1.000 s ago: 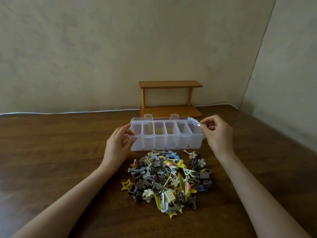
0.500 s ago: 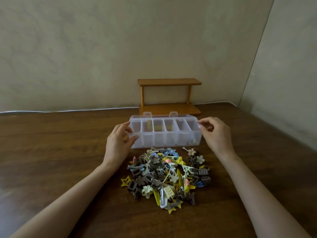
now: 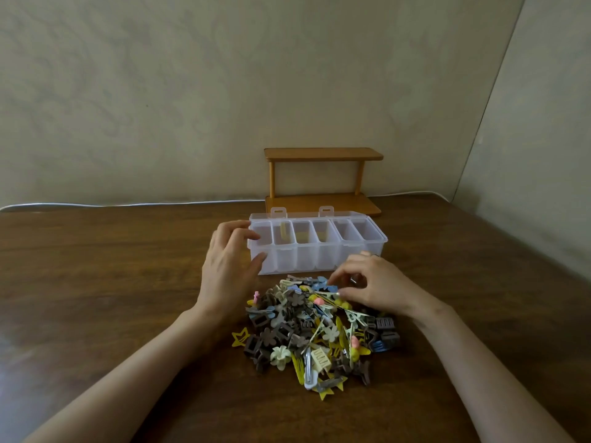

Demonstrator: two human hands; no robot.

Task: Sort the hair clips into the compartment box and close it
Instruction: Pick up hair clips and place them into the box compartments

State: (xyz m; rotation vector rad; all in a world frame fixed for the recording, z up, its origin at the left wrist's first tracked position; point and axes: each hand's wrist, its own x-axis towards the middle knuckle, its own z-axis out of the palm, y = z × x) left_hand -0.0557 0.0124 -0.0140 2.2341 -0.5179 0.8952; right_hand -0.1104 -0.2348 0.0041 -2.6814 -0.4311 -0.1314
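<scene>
Your left hand [image 3: 228, 266] holds the left end of the open clear box [image 3: 319, 260]. The hair clips [image 3: 313, 327] lie heaped just in front of the box. Your right hand [image 3: 374, 287] curls over the heap near the box; I cannot tell if it pinches one.

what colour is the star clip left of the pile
The star clip is yellow; head view.
</scene>
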